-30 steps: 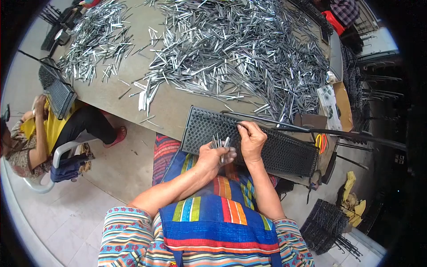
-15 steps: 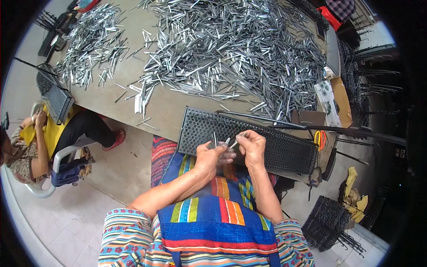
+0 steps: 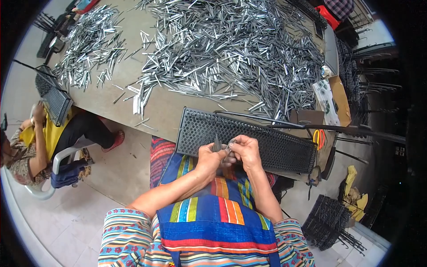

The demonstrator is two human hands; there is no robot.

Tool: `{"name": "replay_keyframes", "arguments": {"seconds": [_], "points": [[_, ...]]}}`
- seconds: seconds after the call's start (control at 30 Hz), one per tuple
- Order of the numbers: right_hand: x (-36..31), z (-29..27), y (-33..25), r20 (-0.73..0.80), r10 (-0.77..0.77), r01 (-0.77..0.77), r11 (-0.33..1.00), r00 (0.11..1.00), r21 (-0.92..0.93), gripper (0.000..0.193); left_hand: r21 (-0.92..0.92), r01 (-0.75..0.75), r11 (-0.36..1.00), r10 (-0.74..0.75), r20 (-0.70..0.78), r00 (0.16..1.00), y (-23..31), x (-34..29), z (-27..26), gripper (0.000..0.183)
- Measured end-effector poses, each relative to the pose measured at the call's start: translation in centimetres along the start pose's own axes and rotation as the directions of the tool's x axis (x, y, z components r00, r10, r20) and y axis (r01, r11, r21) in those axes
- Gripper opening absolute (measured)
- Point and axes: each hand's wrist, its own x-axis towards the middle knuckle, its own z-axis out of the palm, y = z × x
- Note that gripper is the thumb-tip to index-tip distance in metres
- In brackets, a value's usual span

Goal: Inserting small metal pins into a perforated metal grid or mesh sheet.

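Note:
My left hand [image 3: 211,157] is closed round a small bunch of thin metal rods [image 3: 217,145], whose ends stick up past the thumb. Right beside it, my right hand [image 3: 246,151] pinches with thumb and fingertips at the edge of the left hand's fingers; a slim metal rod seems to be in that pinch, though the fingers partly hide it. Both hands are just over the near edge of a black perforated rack [image 3: 275,145], which leans tilted at the table's front edge. Beyond it, a large heap of loose metal rods [image 3: 231,53] covers much of the table.
A smaller rod pile [image 3: 91,49] lies at the table's far left. Orange-handled scissors [image 3: 319,138] and an open carton [image 3: 339,102] are at the right, near a long black bar [image 3: 347,130]. A seated co-worker [image 3: 33,147] is at left by another perforated rack [image 3: 58,104].
My right hand has moved slightly left and closer to my left hand, its fingertips now meeting the left fingers. The co-worker's raised hand has shifted a little.

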Motion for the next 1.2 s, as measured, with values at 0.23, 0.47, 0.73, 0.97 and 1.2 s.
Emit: {"name": "replay_keyframes", "arguments": {"seconds": [0.23,0.47,0.73,0.97,1.2], "points": [[-0.2,0.0,-1.0,-0.268,-0.403,0.425,0.905,0.875,0.026,0.002,-0.047,0.052,0.998,-0.056,-0.079,0.995,0.3,0.1,0.3,0.005],[2.6,-0.7,-1.5,-0.113,-0.791,0.638,0.561,0.602,-0.527,0.004,-0.076,0.194,0.978,-0.196,-0.019,0.980,0.3,0.4,0.9,0.008],[2.7,-0.5,-2.4,-0.041,-0.826,0.649,0.471,0.562,-0.598,0.005,-0.099,0.207,0.973,-0.207,0.002,0.978,-0.2,0.5,1.1,0.011],[3.0,-0.5,-2.4,-0.074,-0.809,0.630,0.508,0.584,-0.588,0.005,-0.028,0.221,0.975,-0.221,0.001,0.975,0.4,0.2,1.5,0.014],[2.6,-0.5,-2.4,-0.042,-0.787,0.624,0.519,0.615,-0.584,0.004,-0.026,0.160,0.987,-0.160,0.011,0.987,-0.1,0.4,0.9,0.026]]}}
